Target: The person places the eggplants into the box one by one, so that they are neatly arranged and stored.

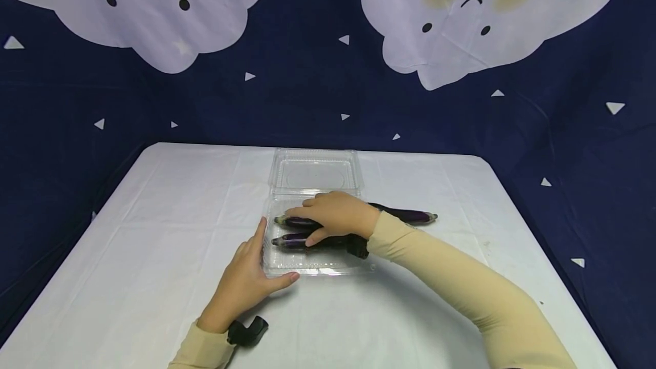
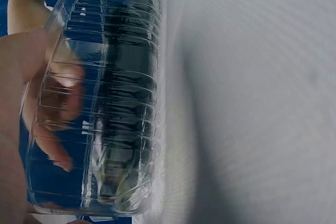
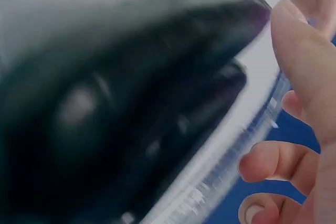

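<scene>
An open clear plastic clamshell box lies on the table, dark purple eggplants in its base. Two stem ends point left; another eggplant end sticks out past the box's right side. I cannot tell whether it belongs to a separate eggplant. My left hand rests at the box's front left corner, thumb along the front edge, fingers straight along the left side. Over the eggplants is my right hand. In the right wrist view its loosely bent fingers stand apart from the eggplants, the thumb near one tip.
The box's lid lies folded back toward the far table edge. White cloth covers the table. Behind it hangs a dark blue curtain with clouds and triangles. Each wrist wears a black camera mount.
</scene>
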Motion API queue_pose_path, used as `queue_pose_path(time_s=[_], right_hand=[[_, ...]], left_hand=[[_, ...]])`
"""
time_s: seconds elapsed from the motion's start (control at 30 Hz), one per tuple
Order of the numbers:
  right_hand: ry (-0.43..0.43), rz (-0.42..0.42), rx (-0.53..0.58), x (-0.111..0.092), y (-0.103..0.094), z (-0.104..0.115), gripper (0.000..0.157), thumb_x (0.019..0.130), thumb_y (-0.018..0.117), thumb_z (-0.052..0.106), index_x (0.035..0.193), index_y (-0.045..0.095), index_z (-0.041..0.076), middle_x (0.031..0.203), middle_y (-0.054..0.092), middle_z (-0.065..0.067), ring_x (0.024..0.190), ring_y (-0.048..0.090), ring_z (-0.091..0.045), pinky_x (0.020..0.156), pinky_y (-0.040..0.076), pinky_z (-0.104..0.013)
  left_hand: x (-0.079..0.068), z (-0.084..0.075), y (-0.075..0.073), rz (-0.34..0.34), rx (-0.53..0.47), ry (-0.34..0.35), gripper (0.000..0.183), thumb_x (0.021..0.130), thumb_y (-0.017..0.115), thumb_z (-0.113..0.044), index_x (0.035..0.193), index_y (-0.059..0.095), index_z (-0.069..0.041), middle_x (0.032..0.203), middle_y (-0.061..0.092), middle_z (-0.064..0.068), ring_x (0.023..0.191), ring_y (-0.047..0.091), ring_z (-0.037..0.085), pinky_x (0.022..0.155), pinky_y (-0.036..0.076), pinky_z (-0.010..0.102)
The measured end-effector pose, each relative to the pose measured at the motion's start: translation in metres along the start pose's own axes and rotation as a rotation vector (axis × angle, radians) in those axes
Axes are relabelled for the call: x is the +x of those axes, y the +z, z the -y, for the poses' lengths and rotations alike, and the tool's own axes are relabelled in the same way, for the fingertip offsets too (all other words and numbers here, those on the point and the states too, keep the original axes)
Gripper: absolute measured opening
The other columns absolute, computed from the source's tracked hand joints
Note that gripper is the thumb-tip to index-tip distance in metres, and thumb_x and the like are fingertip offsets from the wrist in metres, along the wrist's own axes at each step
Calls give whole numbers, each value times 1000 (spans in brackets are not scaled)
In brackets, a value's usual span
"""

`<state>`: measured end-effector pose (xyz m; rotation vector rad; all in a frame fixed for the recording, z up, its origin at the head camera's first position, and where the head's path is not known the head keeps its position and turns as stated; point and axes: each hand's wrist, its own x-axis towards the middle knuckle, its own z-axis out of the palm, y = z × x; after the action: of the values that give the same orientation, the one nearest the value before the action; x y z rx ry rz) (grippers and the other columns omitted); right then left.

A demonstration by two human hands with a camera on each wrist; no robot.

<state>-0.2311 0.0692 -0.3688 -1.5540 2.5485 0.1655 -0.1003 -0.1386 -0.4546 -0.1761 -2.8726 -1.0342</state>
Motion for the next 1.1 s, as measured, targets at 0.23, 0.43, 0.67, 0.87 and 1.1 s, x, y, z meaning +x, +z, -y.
queue_pose_path(time_s=[0.23, 0.43, 0.67, 0.87, 1.1], right_hand=[[87, -83, 44, -18, -17, -15, 76, 87, 60, 64, 153, 38, 33, 140, 60, -1, 118, 63, -23, 97, 52, -43], [170, -151, 116, -40, -26, -32, 75, 88, 62, 63, 153, 37, 34, 140, 59, -1, 125, 59, -23, 102, 49, -45], [202, -258, 131, -70, -16, -63, 65, 94, 58, 56, 152, 39, 34, 114, 61, 5, 102, 53, -18, 91, 48, -39], [257, -256, 169, -92, 5, -84, 66, 95, 58, 53, 154, 35, 33, 111, 59, -1, 98, 50, -21, 90, 47, -41], [345, -207, 254, -109, 32, -100, 73, 92, 65, 51, 155, 32, 32, 122, 61, -8, 104, 54, -25, 94, 48, -46]], left_hand=[[0, -1, 0, -1, 5, -1, 129, 69, 79, -68, 160, 9, -9, 152, 43, 23, 131, 48, 39, 97, 47, 59], [0, -2, 0, -8, 7, 6, 129, 69, 78, -70, 160, 10, -8, 151, 44, 23, 131, 49, 39, 97, 48, 59], [0, -2, -1, -3, 2, -7, 130, 68, 77, -72, 160, 10, -9, 151, 44, 22, 131, 49, 38, 98, 47, 58], [0, -1, -1, -2, 9, -16, 130, 68, 78, -69, 161, 8, -10, 151, 44, 23, 131, 49, 38, 98, 47, 58], [0, -2, 0, -4, 11, -12, 129, 69, 79, -68, 161, 8, -11, 151, 45, 23, 131, 48, 39, 98, 47, 59]])
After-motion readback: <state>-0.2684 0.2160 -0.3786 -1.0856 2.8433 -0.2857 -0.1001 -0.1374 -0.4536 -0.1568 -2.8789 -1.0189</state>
